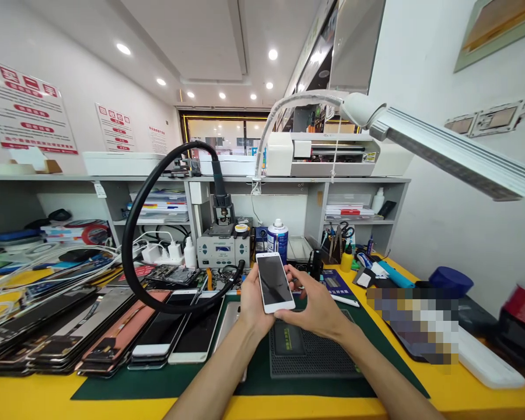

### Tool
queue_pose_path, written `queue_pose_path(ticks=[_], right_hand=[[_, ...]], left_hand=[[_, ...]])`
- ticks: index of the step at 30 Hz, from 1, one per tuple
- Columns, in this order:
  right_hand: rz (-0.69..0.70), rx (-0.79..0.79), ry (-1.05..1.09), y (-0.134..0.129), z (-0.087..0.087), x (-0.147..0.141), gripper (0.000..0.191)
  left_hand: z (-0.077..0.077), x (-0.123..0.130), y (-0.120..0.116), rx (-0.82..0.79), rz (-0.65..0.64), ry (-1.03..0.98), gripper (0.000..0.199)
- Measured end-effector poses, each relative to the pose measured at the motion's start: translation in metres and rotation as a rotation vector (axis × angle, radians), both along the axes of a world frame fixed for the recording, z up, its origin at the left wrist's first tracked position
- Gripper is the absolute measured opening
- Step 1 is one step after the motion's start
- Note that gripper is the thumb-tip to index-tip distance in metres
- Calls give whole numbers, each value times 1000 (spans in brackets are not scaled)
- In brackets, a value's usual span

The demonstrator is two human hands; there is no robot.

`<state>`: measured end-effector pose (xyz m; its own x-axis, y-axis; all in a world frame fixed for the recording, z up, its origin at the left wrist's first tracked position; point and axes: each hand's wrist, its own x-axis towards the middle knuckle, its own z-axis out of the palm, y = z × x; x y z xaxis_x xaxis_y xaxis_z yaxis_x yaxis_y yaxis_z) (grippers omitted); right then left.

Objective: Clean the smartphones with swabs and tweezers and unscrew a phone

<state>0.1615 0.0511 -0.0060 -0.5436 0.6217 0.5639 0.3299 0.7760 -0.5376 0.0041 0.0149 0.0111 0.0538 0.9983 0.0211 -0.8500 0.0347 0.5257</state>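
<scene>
White phone (275,283) is up off the table (306,406), above the green mat (118,388), screen dark and facing the wearer, top end tipped slightly left. Left hand (251,300) holds it from below and along the left edge. Right hand (319,303) is at the right edge, thumb by the lower corner, fingers bent near the side; can't tell if it's actually gripping. Below the hands: black ribbed pad (319,359) on the mat. Behind the phone: blue-and-white can (277,239), and left of that a grey station (223,252). Black hose (129,233) loops out over the left side. Under the loop, a white-framed screen (195,332) lies face up, with a pink-backed stack (126,326) further left. Yellow bottle (346,259) stands right of the can. Lamp (455,146) overhangs the right side
</scene>
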Motion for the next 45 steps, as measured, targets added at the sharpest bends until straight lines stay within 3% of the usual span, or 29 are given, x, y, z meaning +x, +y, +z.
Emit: queue_pose_path(ticks=[10,18,23,31,39,45], right_hand=[[-95,12,-69,-10,-3,-12,110],[31,-158,15,-10,-4,-8,107],[152,-351,143,-12,8,-4,104],[219,-389,228,-11,19,2,111],[212,-374,450,-2,11,-2,69],[177,-450,535,4,13,-1,57]], left_hand=[[6,13,-11,-2,2,48,48],[3,21,-14,115,191,236,34],[-3,23,-17,213,160,443,44],[-9,22,-15,312,160,620,39],[-21,25,-14,388,160,548,46],[-20,26,-13,419,119,579,44]])
